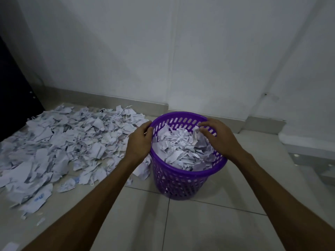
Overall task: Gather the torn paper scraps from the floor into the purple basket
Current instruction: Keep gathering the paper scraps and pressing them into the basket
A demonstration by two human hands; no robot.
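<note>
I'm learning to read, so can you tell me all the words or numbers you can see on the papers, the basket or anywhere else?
No text here can be read.
Paper scraps on the floor: faint blue and grey marks, too small and blurred to read.
Scraps in the basket: printed lines, too blurred to read.
Purple basket: no label or brand visible.
Wall: no sign or writing visible.

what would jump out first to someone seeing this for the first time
The purple basket at centre stands on the tiled floor, already heaped with torn paper, and both hands are at its top: the left hand grips the left rim, the right hand reaches over the far right side onto the paper inside. Just as striking is the wide pile of paper scraps covering the floor to the basket's left, up to a dark cabinet.
</note>
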